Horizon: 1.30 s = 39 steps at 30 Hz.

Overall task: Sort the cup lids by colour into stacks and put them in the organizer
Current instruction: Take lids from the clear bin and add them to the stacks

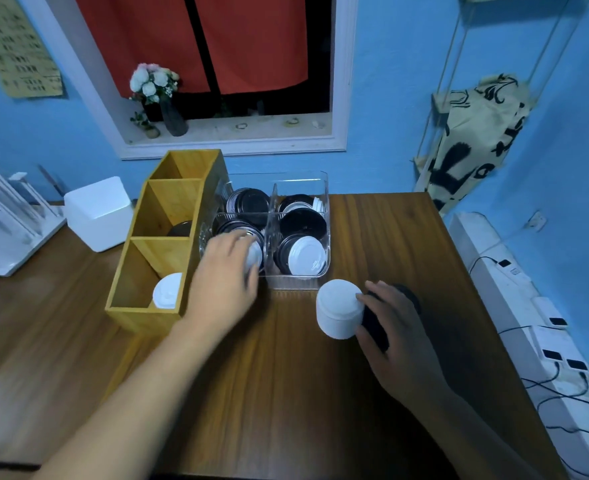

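Note:
A clear plastic bin (296, 282) with four sections holds mixed black and white cup lids. My left hand (225, 271) reaches into its near-left section and grips a white lid (254, 254). On the table in front of the bin stands a stack of white lids (339, 310). Right of that, my right hand (390, 317) grips a stack of black lids (376, 323). The wooden organizer (140, 271) stands left of the bin; its near compartment holds white lids (166, 292), its middle one a dark lid (180, 229).
A white box (97, 213) and a clear rack (5, 216) sit at the left of the wooden table (286, 393). White power strips with cables (542, 341) lie along the right edge. A vase of flowers (156, 95) stands on the window sill.

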### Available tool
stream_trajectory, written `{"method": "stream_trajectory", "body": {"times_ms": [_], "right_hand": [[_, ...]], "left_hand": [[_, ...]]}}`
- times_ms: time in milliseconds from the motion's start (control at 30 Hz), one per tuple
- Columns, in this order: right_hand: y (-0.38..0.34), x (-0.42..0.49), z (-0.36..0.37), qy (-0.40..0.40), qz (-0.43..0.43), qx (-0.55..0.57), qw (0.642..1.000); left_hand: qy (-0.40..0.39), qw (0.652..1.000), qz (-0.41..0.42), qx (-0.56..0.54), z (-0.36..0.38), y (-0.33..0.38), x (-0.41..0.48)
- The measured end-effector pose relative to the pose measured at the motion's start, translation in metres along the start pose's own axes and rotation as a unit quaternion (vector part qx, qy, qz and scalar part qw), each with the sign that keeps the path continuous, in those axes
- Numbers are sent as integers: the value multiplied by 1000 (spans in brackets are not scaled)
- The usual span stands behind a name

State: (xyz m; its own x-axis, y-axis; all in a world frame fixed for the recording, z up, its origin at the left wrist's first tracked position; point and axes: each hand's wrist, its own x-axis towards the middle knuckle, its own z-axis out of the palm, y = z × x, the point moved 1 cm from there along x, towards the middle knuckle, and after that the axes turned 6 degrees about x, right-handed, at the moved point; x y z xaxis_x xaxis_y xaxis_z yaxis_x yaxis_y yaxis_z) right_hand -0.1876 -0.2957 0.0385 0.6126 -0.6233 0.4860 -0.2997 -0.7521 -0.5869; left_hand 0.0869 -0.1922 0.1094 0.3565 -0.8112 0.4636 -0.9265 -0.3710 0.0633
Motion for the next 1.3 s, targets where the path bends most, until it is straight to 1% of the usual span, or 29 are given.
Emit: {"method": "stream_trajectory", "body": {"times_ms": [67,133,200,267,333,467,533,600,667,733,800,833,867,900,933,967,1000,1033,1100,1133,1200,1300], "right_hand": [[-16,14,9,5,-17,1,1000],[-31,38,17,6,-4,-10,1000],[-43,66,27,-9,8,-50,999],[-50,93,36,-33,14,-114,993],[-56,114,43,-65,39,-161,984],[-65,144,51,-155,110,-257,948],[-69,152,55,-176,133,-285,933],[-70,155,58,-182,144,-298,926],[-72,153,57,-169,141,-292,931],[-77,151,52,-141,131,-284,939],[-81,148,48,-120,127,-290,941],[-83,145,46,-102,120,-295,942],[-86,141,42,-73,109,-292,947],[-89,133,36,-39,96,-274,956],[-94,124,30,-13,90,-238,967],[-98,112,24,-8,101,-190,977],[-103,98,19,-26,131,-137,982],[-107,81,18,-63,172,-93,979],[-112,47,23,-155,244,-62,955],[-112,33,28,-191,263,-67,943],[-108,16,42,-233,284,-100,925],[-103,7,58,-244,274,-212,906]], "left_hand": [[-69,997,-12,43,-4,-21,21],[-146,985,-20,84,-3,-27,36],[-193,973,-23,124,1,-26,43],[-208,967,-27,144,7,-24,45],[-204,967,-41,144,13,-22,47],[-223,963,-69,132,17,-20,55],[-226,965,-65,119,16,-22,57],[-216,969,-58,104,12,-26,56],[-182,978,-43,92,3,-29,52],[-127,989,-23,66,-11,-33,44],[-76,997,2,13,-27,-35,28],[-63,998,17,-18,-34,-35,17],[-68,996,33,-45,-37,-35,3],[-91,992,47,-70,-38,-35,-13],[-124,986,57,-94,-37,-34,-29],[-158,978,61,-119,-33,-34,-45],[-189,970,58,-144,-25,-35,-61],[-216,961,52,-166,-16,-37,-74],[-258,949,44,-176,5,-40,-94],[-272,946,39,-175,13,-41,-101],[-277,943,25,-182,24,-44,-111],[-263,940,16,-216,30,-48,-120]]}}
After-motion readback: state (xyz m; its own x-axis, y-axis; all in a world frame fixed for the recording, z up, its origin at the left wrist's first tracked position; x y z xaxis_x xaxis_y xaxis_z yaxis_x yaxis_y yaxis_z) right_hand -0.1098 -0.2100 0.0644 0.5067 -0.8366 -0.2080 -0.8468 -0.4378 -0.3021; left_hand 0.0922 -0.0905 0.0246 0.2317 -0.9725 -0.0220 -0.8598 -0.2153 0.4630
